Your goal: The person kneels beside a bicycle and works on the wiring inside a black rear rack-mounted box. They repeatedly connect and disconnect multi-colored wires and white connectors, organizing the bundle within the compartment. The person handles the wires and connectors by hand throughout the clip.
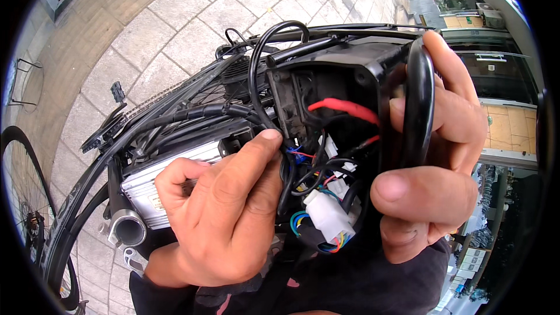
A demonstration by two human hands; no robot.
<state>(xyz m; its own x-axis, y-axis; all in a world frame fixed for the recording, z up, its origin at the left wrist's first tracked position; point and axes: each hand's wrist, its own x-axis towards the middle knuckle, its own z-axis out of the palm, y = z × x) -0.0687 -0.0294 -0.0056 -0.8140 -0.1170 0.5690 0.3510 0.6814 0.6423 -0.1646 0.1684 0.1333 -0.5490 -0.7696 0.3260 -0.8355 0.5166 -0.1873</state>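
Note:
My left hand (221, 216) is closed, its index fingertip against a black cable (255, 70) that loops up and over. Its other fingertips and thumb are mostly hidden. My right hand (443, 140) grips a curved black plastic cover (419, 111), thumb on the near side and fingers around the far edge. Between the hands, a black box (280, 99) stands open at its end. A thick red wire (341, 106) runs from inside it toward the cover. Below hang thin coloured wires and a white plug connector (329, 216).
A finned silver metal case (146, 198) lies left of my left hand, beside an open-ended tube (128, 230). The bicycle's black frame, chain and pedal (118, 91) stretch behind. Another wheel (35, 216) stands at far left. Stone paving (175, 23) surrounds it; shopfronts (496, 70) line the right.

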